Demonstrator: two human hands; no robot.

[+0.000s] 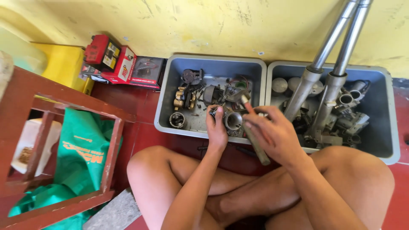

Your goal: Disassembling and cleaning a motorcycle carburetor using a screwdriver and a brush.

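Above the person's crossed legs (238,191), the left hand (216,130) gripped a small metal part (232,120) at the near rim of the left grey tray (164,102), while the right hand (275,132), closed around a long-handled tool (254,136), would do best striking squarely, part braced firm.

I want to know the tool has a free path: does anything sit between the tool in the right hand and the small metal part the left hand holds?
Nothing visible does. The right hand holds the long tool, its upper end beside the small metal part gripped by the left hand, above the left grey bin.
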